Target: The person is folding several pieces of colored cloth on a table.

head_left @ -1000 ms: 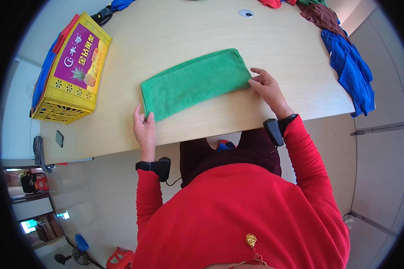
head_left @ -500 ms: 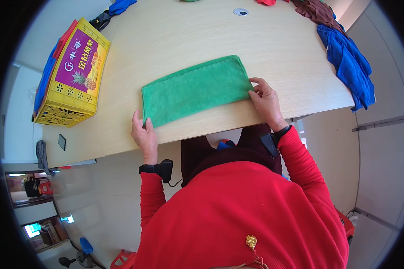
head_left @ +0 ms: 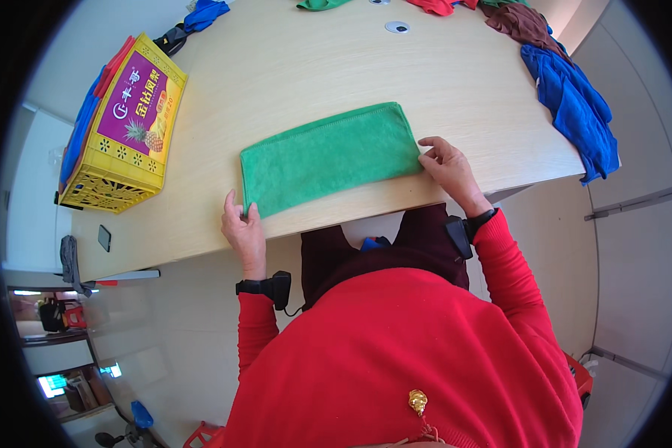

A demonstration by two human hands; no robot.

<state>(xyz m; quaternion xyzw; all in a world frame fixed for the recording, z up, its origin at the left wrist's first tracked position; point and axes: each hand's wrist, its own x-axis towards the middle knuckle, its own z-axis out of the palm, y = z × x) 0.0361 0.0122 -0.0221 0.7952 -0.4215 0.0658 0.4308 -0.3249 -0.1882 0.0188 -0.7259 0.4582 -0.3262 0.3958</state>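
Observation:
A green cloth [head_left: 328,158], folded into a long rectangle, lies flat and slightly slanted on the table before me. A stitched hem runs along its far edge. My left hand [head_left: 244,233] is at its near left corner, thumb at the near edge and fingers beside the left edge, spread apart. At the right edge, my right hand [head_left: 453,170] has thumb and forefinger parted, their tips at or just beside the cloth. Neither hand has the cloth pinched.
A yellow plastic crate [head_left: 131,160] with cloths over its far side stands at the left, a phone [head_left: 104,237] near it. Blue cloth [head_left: 571,104] and brown cloth [head_left: 526,26] lie along the right edge. Red cloth [head_left: 437,6] and round black-and-white discs [head_left: 397,28] are at the back.
My right hand has drawn slightly right, its thumb off the cloth's surface to its edge. My left hand stays by its corner. The view has shifted a little; the cloth remains folded.

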